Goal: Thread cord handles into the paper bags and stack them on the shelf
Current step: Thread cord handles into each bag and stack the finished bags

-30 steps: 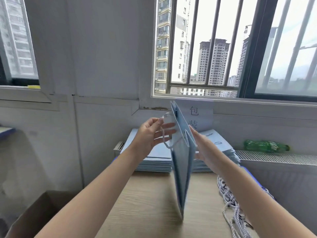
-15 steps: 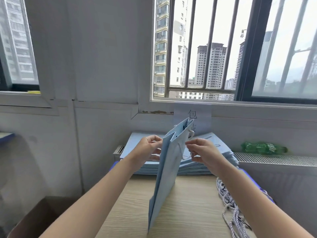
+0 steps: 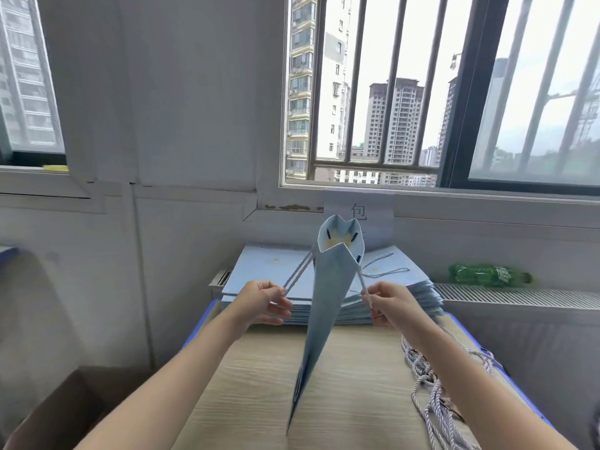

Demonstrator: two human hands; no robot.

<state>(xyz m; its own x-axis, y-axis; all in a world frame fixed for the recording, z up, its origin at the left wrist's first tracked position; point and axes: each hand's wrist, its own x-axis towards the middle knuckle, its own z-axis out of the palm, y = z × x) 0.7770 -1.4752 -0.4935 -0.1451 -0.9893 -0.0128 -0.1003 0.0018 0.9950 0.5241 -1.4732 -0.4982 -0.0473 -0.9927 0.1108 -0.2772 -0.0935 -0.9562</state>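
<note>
Both hands are pulling cords taut — my left hand [image 3: 259,302] is pinching the left cord [image 3: 299,273], my right hand [image 3: 391,300] the right cord [image 3: 363,284]. Between them the bag [image 3: 328,303] is standing narrow-end-down over the table [image 3: 357,378], before the stack [image 3: 266,274].

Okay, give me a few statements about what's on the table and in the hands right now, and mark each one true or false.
1. Both hands pull cord handles out from the upright paper bag. True: left hand, right hand.
2. The bag's mouth is pressed flat shut. False: it gapes open at the top.
3. Loose cords lie on the table's right side. True.
4. The green bottle stands upright. False: it lies on its side.
5. A stack of flat bags sits behind the held bag. True.
</note>
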